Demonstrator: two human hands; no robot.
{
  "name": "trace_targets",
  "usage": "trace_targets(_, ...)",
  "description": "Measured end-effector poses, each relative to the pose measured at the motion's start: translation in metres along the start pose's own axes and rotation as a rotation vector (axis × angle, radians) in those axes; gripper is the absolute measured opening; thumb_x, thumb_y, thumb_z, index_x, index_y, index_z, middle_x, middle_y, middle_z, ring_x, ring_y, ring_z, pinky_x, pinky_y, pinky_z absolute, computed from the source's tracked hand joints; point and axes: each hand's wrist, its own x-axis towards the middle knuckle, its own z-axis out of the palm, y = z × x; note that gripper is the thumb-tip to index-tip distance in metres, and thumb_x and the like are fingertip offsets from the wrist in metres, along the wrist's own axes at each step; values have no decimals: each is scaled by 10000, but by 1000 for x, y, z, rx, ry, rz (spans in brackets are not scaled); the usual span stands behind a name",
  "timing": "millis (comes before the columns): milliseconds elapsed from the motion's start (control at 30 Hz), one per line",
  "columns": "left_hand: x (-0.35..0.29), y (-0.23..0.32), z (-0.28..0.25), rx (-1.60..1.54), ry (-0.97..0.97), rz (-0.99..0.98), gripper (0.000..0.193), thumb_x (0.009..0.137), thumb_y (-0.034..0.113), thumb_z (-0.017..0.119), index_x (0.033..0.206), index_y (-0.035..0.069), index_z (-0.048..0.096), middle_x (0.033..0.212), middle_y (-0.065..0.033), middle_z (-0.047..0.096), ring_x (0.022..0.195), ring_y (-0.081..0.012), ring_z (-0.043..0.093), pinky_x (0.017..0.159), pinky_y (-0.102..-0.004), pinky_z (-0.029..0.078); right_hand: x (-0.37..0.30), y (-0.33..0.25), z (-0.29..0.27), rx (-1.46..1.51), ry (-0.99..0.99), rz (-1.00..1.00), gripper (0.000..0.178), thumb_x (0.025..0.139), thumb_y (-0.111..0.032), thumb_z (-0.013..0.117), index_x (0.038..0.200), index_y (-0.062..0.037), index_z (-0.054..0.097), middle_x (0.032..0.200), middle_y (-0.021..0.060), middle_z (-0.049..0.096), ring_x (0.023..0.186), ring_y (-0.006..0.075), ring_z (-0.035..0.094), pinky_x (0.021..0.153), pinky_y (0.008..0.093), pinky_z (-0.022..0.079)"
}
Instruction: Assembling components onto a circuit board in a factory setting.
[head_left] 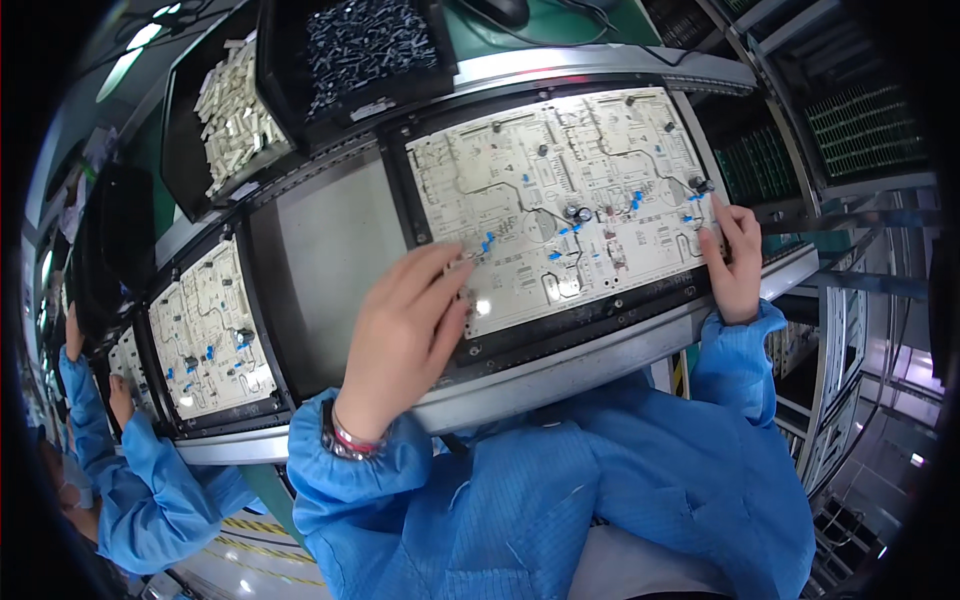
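A white circuit board [500,290] lies in a black frame [590,305] in front of me, fitted with blue components, dark capacitors and bent black wires. My left hand [405,310] reaches over the board's lower left edge, fingers apart and stretched toward a cluster of small blue parts; whether the fingertips press on the board I cannot tell. At the right edge, my right hand [735,262] rests with thumb and fingers spread against the board's side, just below a pair of dark capacitors [703,185]. Nothing shows held in either hand.
Black bins of pale parts [237,120] and small dark parts [370,55] stand behind the rail. A metal rail [600,355] runs along the front. Another framed board [208,330] sits to the left, near a co-worker in blue sleeves [165,490]. Racks [860,130] stand right.
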Motion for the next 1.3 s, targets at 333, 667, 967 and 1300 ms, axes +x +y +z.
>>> trace_targets(333,-8,11,9,304,-156,-27,334,729,27,624,1057,-26,589,1280,-162,492,1140,-363,485,967,-438,387,-1,-18,6,-196,-110,-152,381,749,-60,648,1123,0,602,1167,112,524,1025,296,435,912,368,382)
trace_targets(667,-9,13,10,413,-209,-33,345,756,88,632,1080,-15,572,1311,-158,463,1174,-344,462,985,-463,369,8,-21,-1,-282,-251,-235,364,764,-72,626,1123,-17,604,1176,128,549,1053,337,461,938,393,385)
trace_targets(967,-27,6,-3,327,-277,30,371,732,101,657,1090,23,595,1213,-101,542,1176,-295,472,979,-426,386,2,-73,16,167,-479,-612,243,706,-109,701,941,-53,677,1083,90,624,1069,291,535,865,389,461)
trace_targets(1300,-32,-4,-7,305,-297,30,407,693,69,673,1096,65,619,1214,-92,548,1168,-311,478,943,-426,407,-5,-84,46,160,-397,-655,135,663,-76,720,784,-54,665,951,40,655,888,239,618,734,341,518)
